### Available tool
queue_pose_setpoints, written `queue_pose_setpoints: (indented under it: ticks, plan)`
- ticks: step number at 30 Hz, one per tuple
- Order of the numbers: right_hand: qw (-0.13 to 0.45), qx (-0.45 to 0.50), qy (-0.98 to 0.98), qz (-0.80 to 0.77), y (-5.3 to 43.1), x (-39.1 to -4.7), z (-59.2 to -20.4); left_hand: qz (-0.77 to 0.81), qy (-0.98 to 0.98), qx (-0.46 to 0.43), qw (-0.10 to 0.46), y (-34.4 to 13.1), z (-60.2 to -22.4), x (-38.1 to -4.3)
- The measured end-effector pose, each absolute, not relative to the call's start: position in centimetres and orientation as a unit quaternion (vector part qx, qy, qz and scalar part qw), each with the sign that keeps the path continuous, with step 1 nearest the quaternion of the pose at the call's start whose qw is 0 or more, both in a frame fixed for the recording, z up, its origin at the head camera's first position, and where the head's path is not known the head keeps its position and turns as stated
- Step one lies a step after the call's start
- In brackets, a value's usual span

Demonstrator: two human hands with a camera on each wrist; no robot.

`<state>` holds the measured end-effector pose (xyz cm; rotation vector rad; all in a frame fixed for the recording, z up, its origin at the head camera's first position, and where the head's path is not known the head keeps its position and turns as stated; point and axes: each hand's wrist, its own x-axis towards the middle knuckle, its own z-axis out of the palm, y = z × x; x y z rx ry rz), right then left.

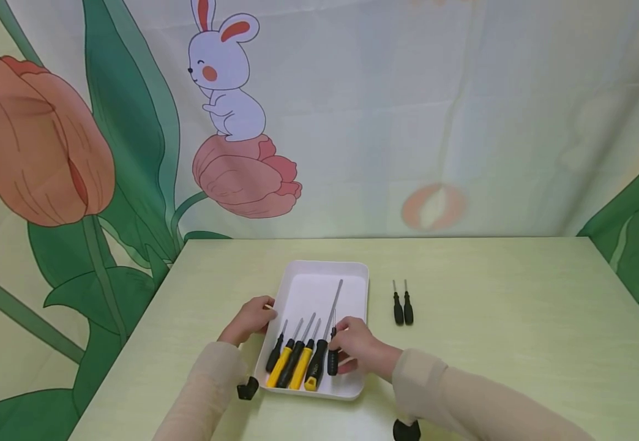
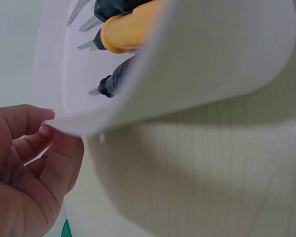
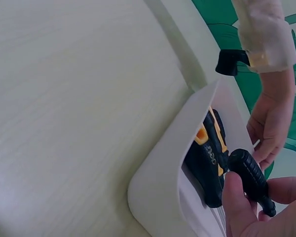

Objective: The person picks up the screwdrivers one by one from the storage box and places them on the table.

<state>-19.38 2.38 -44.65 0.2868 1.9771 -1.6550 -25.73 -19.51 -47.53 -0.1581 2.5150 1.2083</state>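
Note:
My left hand (image 1: 253,316) pinches the left rim of a white tray (image 1: 310,288) between thumb and fingers. In the left wrist view the thumb lies over the tray's edge and the fingers curl beneath. With thumb and fingers my right hand (image 1: 362,344) grips a small black screwdriver (image 3: 249,174) by its handle, over the tray's right side. To its left, a large black-and-yellow screwdriver (image 1: 314,366) with a long shaft lies in the tray. Beside that are yellow-handled screwdrivers (image 1: 300,365), a black one (image 1: 291,364) and a small black one (image 1: 275,357) at the far left.
Two small black screwdrivers (image 1: 403,309) lie side by side on the pale table (image 1: 518,318), right of the tray. A printed curtain (image 1: 352,122) with tulips and a rabbit hangs behind the table. Black camera mounts (image 1: 406,430) sit near both sleeves.

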Motion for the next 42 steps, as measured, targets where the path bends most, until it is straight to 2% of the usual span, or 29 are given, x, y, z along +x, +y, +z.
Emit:
queue_pose_setpoints:
  ticks: [14,42]
  plan:
    - [0.282,0.111,0.712,-0.633,5.4,-21.0,-44.1,0.421,0.889,-0.059,0.172,-19.5,-47.6,-25.8]
    - [0.240,0.092,0.727,-0.637,12.5,-25.0,-44.2,0.415,0.892,-0.052,0.170,-19.6,-47.8,-25.8]
